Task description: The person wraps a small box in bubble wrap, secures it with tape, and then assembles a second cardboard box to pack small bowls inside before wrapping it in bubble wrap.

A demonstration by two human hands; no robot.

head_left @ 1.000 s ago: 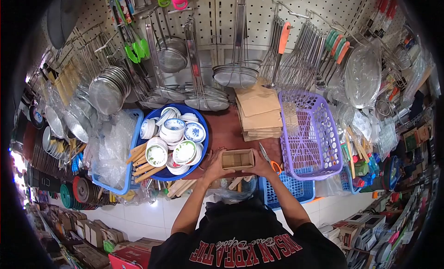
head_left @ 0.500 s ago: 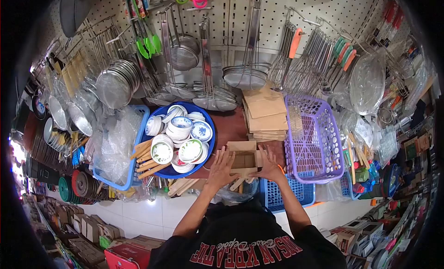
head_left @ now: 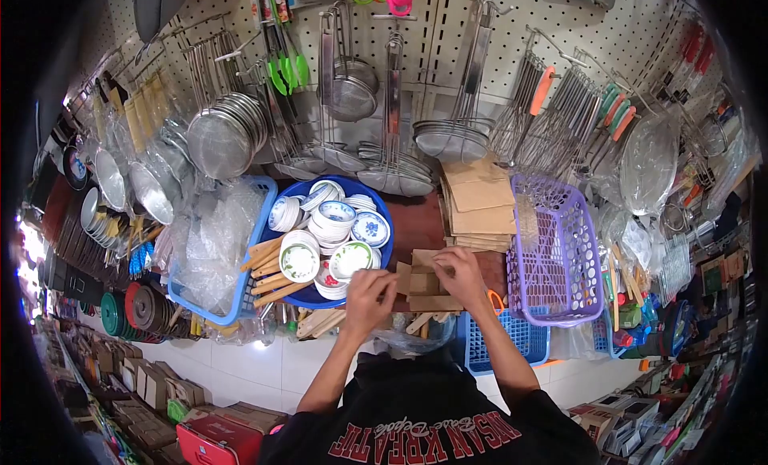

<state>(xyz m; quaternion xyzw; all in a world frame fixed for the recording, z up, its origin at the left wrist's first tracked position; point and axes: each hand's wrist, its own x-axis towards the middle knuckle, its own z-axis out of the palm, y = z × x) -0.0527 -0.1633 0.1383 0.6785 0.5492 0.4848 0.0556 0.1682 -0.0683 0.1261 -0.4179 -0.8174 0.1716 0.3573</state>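
A small open cardboard box (head_left: 424,283) stands on the table in front of me with its flaps up. My left hand (head_left: 370,301) is at the box's left, beside the bowls, its fingers curled together. What they hold, if anything, does not show. My right hand (head_left: 462,279) is over the box's right side with bent fingers and thumb close together; whether they pinch a flap is hidden. To the left, a blue round basin (head_left: 382,225) holds stacked white patterned bowls (head_left: 352,259) and several wooden handles (head_left: 276,293).
Flat brown cardboard pieces (head_left: 480,197) are stacked behind the box. A purple basket (head_left: 596,265) stands to the right, and a blue basket (head_left: 480,345) sits lower down. At left is a light-blue basket (head_left: 264,217) with plastic wrap. Strainers (head_left: 228,141) and whisks (head_left: 552,117) hang behind.
Both hands have gone from spread along the box's sides to curled fingers. The left hand has moved away from the box's wall. The whole view has shifted slightly.
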